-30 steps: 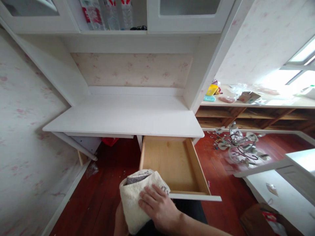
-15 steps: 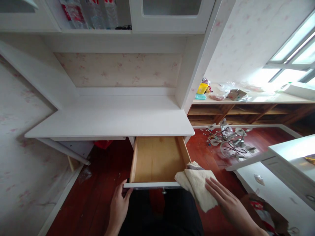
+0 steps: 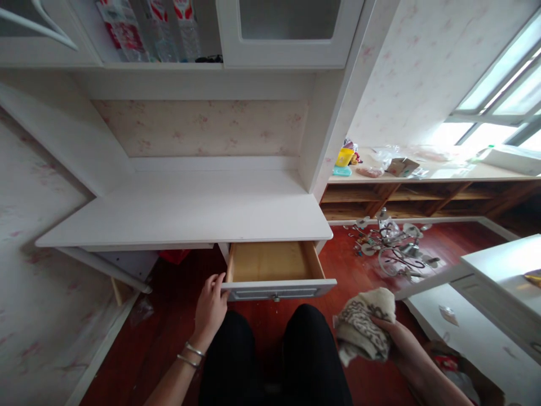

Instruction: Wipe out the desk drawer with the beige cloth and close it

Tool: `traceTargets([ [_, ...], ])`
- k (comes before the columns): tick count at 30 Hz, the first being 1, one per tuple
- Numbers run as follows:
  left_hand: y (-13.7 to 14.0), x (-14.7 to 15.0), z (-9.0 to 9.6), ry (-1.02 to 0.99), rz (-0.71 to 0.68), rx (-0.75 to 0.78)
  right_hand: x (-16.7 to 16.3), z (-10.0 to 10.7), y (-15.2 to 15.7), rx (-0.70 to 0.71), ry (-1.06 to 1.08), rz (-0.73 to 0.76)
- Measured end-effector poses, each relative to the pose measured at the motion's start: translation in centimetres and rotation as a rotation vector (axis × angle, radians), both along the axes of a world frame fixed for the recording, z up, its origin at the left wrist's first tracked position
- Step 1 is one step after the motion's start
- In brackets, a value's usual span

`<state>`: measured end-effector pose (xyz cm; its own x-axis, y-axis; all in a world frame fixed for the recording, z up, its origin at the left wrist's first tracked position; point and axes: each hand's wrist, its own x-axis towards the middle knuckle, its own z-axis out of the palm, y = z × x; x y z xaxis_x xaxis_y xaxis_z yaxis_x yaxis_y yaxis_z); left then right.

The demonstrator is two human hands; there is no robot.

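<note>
A wooden drawer [image 3: 274,262] with a white front stands partly pulled out under the white desk [image 3: 220,208]. My left hand [image 3: 211,304] grips the left end of the drawer front, fingers curled over its edge. To the right of the drawer, apart from it, my right hand [image 3: 395,338] holds a bunched cream cloth [image 3: 366,324] with a brown pattern. The fingers of that hand are partly hidden by the cloth. Inside the drawer only bare wood shows. A small knob [image 3: 276,297] sits at the middle of its front.
A dismantled chandelier [image 3: 397,245] lies on the red floor at right. Beside it stands a white cabinet [image 3: 502,259], with an open cardboard box [image 3: 477,372] below. Plastic bottles [image 3: 160,34] fill an upper shelf. A low shelf unit [image 3: 397,194] runs under the window.
The drawer has slid partway in, with my left hand moving along on its front. My right hand has lifted the cloth off the drawer's right corner and bunched it, patterned side showing.
</note>
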<state>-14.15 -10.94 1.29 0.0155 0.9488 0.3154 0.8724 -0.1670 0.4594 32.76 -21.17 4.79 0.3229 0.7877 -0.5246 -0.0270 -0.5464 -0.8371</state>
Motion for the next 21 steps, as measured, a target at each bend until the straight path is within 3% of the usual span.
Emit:
traceTargets([
  [3,3.2,0.7,1.2,0.192,-0.014,0.044,-1.9,0.2,1.1,-0.146,0.367,-0.092],
  [9,8.5,1.5,3.6,0.459,-0.014,0.102,-7.2,-1.6,5.6,-0.051,0.703,-0.331],
  [15,12.1,2.2,4.5,0.562,-0.015,0.094,-11.6,-4.2,11.9,-0.037,0.81,-0.431],
  [21,14.1,2.7,5.4,0.554,0.006,0.013,-13.7,-6.4,17.0,0.036,0.801,-0.561],
])
